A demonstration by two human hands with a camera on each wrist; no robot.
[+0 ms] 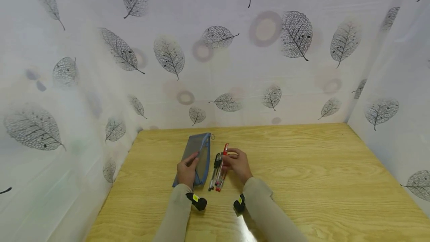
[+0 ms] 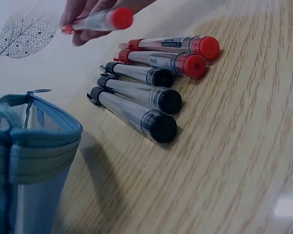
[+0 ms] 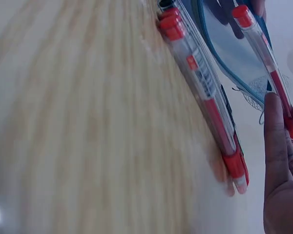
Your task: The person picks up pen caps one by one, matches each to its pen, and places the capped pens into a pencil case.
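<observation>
My left hand grips the near side of a blue zippered mesh pencil case, whose mouth gapes to the right in the left wrist view. In my right hand a clear gel pen with red ends is pinched between thumb and fingers, raised off the table. Just below it lie two more red gel pens and three black gel pens, side by side between the case and my right hand. The inside of the case is mostly hidden.
A wood-grain table spreads out to the right and in front. Leaf-patterned sheets stand along its back and sides. Black wrist cameras sit on both sleeves.
</observation>
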